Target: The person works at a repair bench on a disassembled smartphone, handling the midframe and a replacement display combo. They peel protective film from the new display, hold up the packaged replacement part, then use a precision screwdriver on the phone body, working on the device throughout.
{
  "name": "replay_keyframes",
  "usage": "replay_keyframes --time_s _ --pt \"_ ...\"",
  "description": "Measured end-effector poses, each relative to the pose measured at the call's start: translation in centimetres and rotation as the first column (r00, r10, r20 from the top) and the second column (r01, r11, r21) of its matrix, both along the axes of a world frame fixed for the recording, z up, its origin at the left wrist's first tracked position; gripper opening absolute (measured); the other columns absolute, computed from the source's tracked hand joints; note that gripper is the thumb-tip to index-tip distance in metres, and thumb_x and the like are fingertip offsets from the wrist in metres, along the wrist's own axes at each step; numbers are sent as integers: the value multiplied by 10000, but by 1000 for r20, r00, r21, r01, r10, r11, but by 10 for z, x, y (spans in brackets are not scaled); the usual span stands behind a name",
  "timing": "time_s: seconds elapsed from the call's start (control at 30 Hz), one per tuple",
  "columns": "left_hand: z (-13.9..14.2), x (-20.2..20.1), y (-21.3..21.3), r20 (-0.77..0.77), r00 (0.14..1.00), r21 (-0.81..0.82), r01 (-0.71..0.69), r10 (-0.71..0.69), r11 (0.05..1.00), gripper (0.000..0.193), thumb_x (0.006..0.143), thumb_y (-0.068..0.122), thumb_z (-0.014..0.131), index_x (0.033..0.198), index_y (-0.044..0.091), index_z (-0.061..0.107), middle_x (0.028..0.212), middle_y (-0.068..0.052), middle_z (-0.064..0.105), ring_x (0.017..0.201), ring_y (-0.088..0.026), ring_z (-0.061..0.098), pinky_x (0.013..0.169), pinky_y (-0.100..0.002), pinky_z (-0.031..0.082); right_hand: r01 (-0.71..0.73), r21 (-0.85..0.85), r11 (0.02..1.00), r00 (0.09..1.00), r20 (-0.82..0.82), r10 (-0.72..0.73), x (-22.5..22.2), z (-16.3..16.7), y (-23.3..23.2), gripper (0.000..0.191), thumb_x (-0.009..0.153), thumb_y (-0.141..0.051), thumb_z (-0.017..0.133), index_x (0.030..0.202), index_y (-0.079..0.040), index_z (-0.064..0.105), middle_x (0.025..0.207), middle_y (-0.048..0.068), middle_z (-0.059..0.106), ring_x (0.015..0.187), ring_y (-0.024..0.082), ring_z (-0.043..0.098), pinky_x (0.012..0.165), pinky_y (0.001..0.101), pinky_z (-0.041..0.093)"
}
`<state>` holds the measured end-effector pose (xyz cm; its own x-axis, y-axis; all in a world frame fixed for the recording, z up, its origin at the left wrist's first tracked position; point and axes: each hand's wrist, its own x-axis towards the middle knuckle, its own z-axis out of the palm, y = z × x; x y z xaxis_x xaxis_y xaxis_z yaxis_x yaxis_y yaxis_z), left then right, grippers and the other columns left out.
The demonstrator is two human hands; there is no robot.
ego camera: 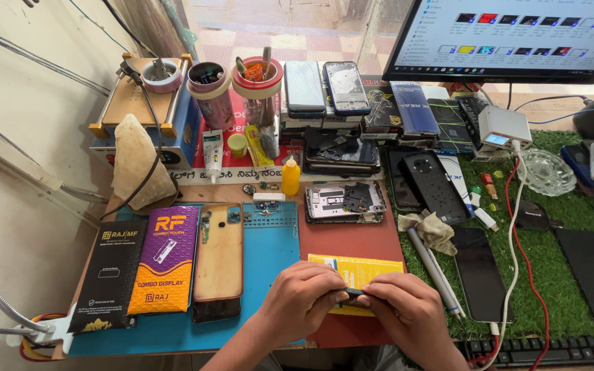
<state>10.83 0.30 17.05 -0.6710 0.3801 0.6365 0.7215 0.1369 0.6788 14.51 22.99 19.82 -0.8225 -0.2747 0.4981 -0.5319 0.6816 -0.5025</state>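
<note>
Your left hand and right hand meet at the near edge of the bench, both curled around a small dark part pinched between their fingertips. The part's long axis runs left to right, from one hand to the other; most of it is hidden, so you cannot tell which end is which. Just beyond your knuckles lies a yellow packet, partly under both hands, on a red mat. Left of your left hand a blue work mat carries an opened phone with a tan back, then a purple and orange packet and a black packet. Farther out from your hands sits an opened phone frame. Right of your right hand, green turf holds a dark glass panel, a grey rag and a red cable; a keyboard lies along the near edge. The clearest room is on the red mat, between the packet and the phone frame.
</note>
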Motion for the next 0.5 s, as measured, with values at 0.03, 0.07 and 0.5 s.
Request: replay_keyframes --time_s 0.03,0.07,0.5 --pt "0 -1 0 0 1000 0 -1 1 1000 100 928 135 748 951 57 689 900 -90 736 920 -312 731 830 -430 562 -2 6 1000 1000 -9 2 -1 0 0 172 767 -128 830 900 -54 749 909 69 747 821 240 731 744 355 578" --pt "0 -1 0 0 1000 -1 -1 1 1000 102 930 138 750 950 58 688 898 -90 735 920 -313 731 829 -430 562 -4 11 1000 1000 -19 4 -1 1 0 172 768 -129 829 902 -57 748 914 66 748 829 240 732 752 358 577" --pt "-8 -5 -13 164 984 -64 -52 62 997 273 826 241 858 977 44 744 863 -106 761 741 -271 733 655 -365 579 139 -80 987 934 341 -104 1 -7 36 237 731 -144 861 928 -34 790 924 64 787 840 189 730 654 321 608"
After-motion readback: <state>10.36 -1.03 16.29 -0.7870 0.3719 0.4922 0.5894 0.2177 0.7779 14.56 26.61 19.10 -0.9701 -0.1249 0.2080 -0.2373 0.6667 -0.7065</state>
